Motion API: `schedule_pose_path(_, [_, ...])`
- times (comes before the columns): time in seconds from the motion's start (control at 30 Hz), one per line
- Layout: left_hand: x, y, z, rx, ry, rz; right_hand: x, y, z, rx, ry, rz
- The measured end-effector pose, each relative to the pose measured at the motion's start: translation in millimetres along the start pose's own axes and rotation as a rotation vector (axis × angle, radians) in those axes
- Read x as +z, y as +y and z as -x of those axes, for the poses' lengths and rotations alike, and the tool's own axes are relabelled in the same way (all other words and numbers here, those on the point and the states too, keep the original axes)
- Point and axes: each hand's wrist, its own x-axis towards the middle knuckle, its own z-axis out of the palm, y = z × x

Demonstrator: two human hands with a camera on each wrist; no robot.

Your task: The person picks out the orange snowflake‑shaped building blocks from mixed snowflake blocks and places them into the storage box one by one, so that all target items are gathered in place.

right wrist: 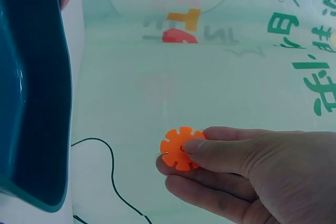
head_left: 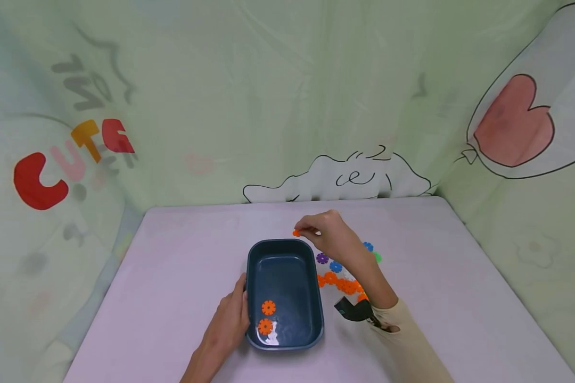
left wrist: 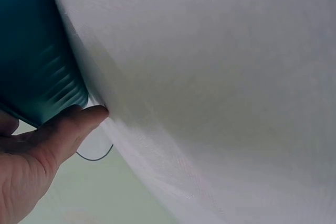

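My right hand pinches an orange snowflake disc, a flat notched disc, between thumb and fingers. It is raised beyond the far right corner of a dark blue rectangular tub. At the tub's left side, my left hand rests along the outer wall, fingers fairly straight. In the left wrist view a finger reaches to the tub's lower edge. Two orange snowflake discs lie inside the tub near its front left: one disc sits just behind the other disc.
Right of the tub, partly behind my right forearm, lie several orange discs, a purple disc, blue discs and a green disc. They lie on a pale table. A printed curtain hangs around its back and sides.
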Motion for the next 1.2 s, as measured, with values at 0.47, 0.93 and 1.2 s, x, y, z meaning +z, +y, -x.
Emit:
schedule_pose_path(0.47, [0.0, 1.1, -0.3, 0.004, 0.019, -0.025, 22, -7, -15, -0.021, -0.029, -0.07])
schedule_pose_path(0.93, [-0.7, -0.1, -0.9, 0.011, 0.016, -0.028, 46, -7, -19, -0.039, -0.055, -0.101])
schedule_pose_path(1.2, [-0.5, -1.6, -1.2, 0.005, -0.005, -0.016, 63, -9, -20, -0.037, -0.102, -0.082])
